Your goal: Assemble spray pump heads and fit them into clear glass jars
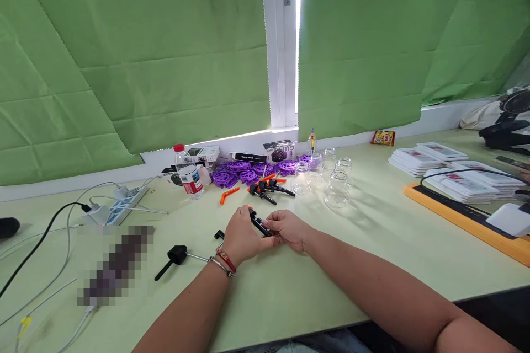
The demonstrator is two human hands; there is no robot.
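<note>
Both my hands meet over the middle of the table around a slim black part. My left hand is closed round its left end and hides much of it. With fingers pinched, my right hand grips the other end. Just left of my left wrist lies a black piece with a handle and a thin metal rod that runs toward the wrist. A small black piece shows behind that wrist. Beyond my hands are several black handled parts mixed with orange pieces.
Several glass jars stand at the back right of my hands, near purple plastic pieces and a red-capped bottle. A power strip with cables is at left. Stacked white packs and an orange-edged board lie right.
</note>
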